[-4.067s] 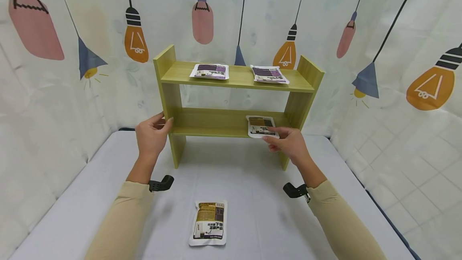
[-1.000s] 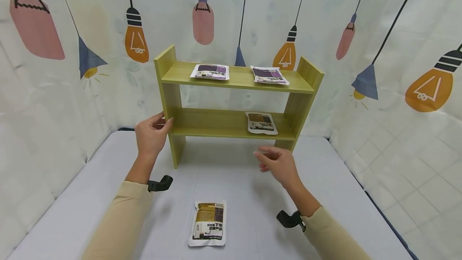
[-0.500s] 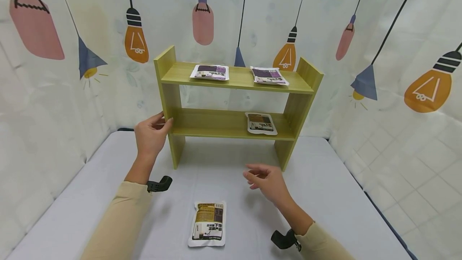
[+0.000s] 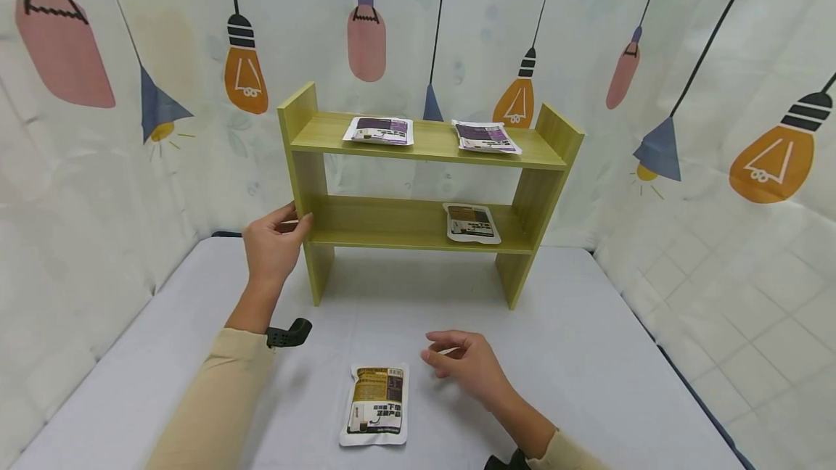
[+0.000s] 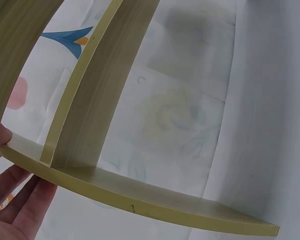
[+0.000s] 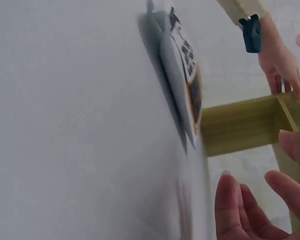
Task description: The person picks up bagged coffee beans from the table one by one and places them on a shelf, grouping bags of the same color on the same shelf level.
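Note:
My left hand (image 4: 274, 246) grips the left side panel of a greenish-yellow wooden shelf (image 4: 385, 220); in the left wrist view its thumb and fingers lie on either side of the panel (image 5: 135, 204). My right hand (image 4: 466, 365) hovers over the table with fingers loosely bent and nothing in them. To its left a white pouch (image 4: 375, 406) with a gold and black label lies flat on the table. A similar gold-label pouch (image 4: 472, 223) lies on the lower board, towards the right. Two purple-label pouches, one left (image 4: 379, 130) and one right (image 4: 486, 137), lie on the top board.
A white cloth covers the table (image 4: 562, 354). Behind the shelf hangs a pale curtain (image 4: 418, 35) printed with lamps and bulbs, which also runs along both sides. A dark wrist camera (image 4: 289, 333) sits on the left wrist.
My right hand has let go of the gold-label pouch on the lower board and moved down and left towards the pouch on the table. The left hand has stayed on the panel.

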